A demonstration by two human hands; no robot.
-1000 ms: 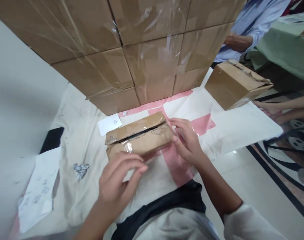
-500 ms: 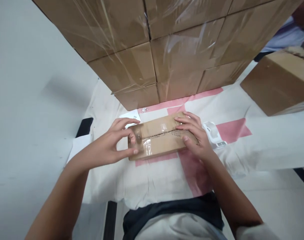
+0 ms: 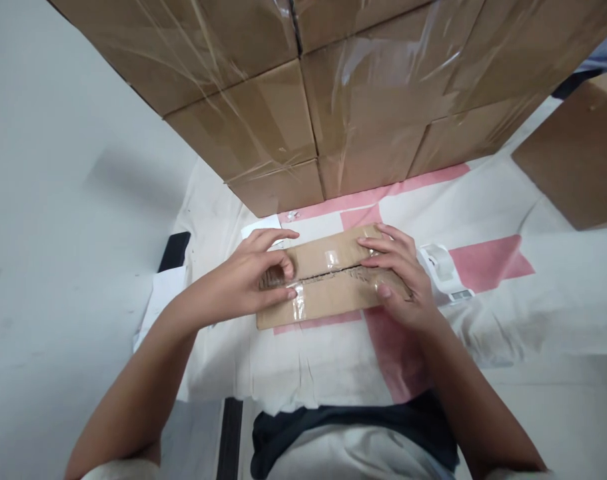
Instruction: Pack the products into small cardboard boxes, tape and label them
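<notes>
A long, narrow cardboard box [image 3: 328, 290] lies on the cloth in front of me. Strips of clear tape show on its top, and a rough, ragged seam runs along its middle. Over its left end is my left hand [image 3: 256, 273], index finger curled and thumb at the tape by the seam. The fingers of that hand are apart, and it grips nothing that I can see. My right hand [image 3: 400, 277] holds the box's right end, fingers across the top and thumb near the seam. The inside of the box is hidden.
Stacked cartons [image 3: 368, 113] wrapped in clear film rise behind the box. A white tape dispenser [image 3: 443, 270] sits right of my right hand. Another carton [image 3: 578, 153] stands far right. White paper [image 3: 166, 293] and a black object [image 3: 174, 251] lie left, near the wall.
My left hand has moved right, farther over the box's left end. The seam shows a darker, slightly wider gap. My right hand keeps its hold, and the view has shifted a little.
</notes>
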